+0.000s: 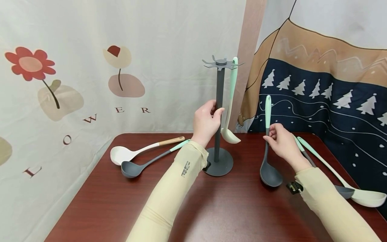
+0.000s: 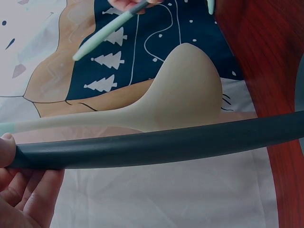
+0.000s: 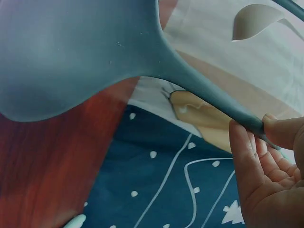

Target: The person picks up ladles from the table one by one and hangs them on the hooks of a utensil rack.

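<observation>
A dark grey utensil stand point(image 1: 220, 90) with a round base and hooked arms on top rises from the table. My left hand point(image 1: 207, 122) grips its pole about halfway up, thumb on one side and fingers on the other. From a hook on the stand's right side hangs a cream ladle point(image 1: 230, 136) with a mint handle, its bowl also showing in the left wrist view. My right hand point(image 1: 282, 143) pinches a dark grey ladle point(image 1: 270, 174) with a mint handle, near where grey meets mint. This ladle is upright, bowl downward, right of the stand.
At the table's left lie a white ladle point(image 1: 121, 155) with a wooden handle and a grey ladle point(image 1: 131, 170) with a mint handle. Behind my right forearm lie another grey ladle point(image 1: 346, 192) and a cream ladle point(image 1: 369, 198). Printed curtains hang behind the dark red table point(image 1: 235, 215).
</observation>
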Demonstrator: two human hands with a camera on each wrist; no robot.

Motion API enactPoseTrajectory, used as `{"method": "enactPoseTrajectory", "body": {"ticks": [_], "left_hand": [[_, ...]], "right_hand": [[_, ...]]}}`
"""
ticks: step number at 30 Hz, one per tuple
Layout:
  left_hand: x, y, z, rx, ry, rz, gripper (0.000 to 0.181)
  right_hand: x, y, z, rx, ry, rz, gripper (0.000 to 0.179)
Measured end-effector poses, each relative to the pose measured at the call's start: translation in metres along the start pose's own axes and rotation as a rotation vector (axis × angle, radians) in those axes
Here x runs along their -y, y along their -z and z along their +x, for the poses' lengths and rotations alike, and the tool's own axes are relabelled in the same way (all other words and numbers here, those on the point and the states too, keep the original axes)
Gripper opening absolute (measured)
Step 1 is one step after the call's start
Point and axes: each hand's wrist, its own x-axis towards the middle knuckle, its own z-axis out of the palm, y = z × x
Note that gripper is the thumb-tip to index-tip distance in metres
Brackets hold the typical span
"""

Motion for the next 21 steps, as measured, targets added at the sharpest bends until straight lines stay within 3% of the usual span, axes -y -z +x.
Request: {"method": "enactPoseTrajectory", "body": {"ticks": [9,21], "left_hand": [[0.0,0.001,0.0,-0.006,-0.007,-0.009,0.012],[0.001,0.0,-0.001,-0.003,-0.012,0.0,0.013]], "right_hand": [[0.02,0.002,0.002,-0.1,0.086,0.042,0.033],[0.045,0.01,0.006,-0.17,0.176,0.068,0.033]]}}
